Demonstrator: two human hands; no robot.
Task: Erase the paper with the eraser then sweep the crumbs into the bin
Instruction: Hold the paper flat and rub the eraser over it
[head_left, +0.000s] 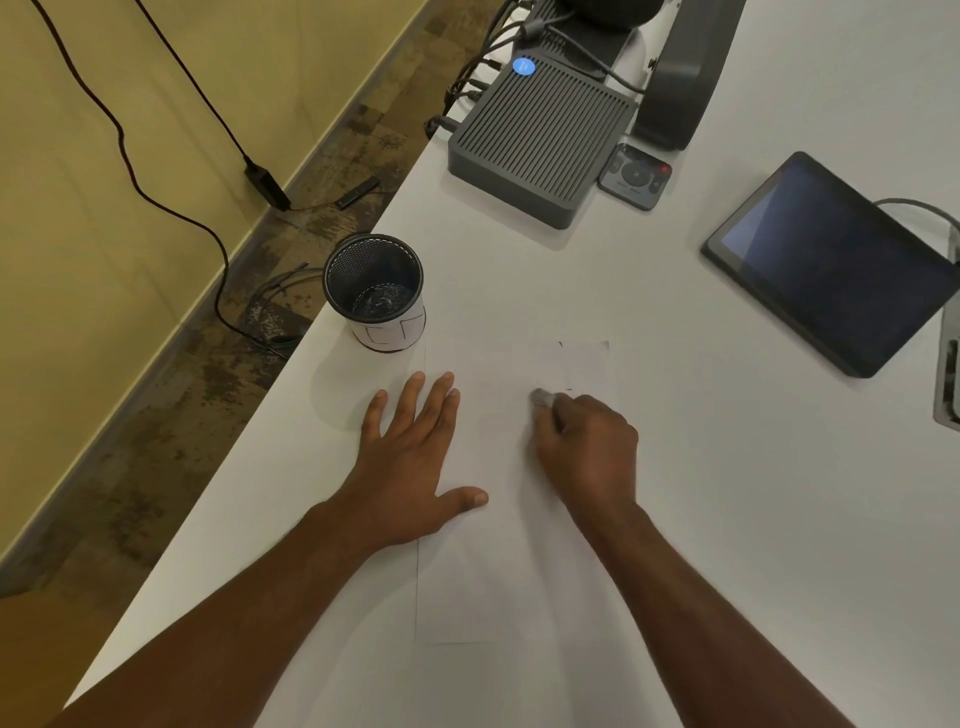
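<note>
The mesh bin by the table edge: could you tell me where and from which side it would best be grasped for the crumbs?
Probably grip the mesh bin around its round side wall, about mid-height, with the left hand coming from the near side. It stands upright with its mouth open upward, just beyond that hand and left of the paper.

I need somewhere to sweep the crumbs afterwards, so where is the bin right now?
In the head view the bin stands upright near the table's left edge, just beyond the left hand and beside the paper's far left corner.
</note>
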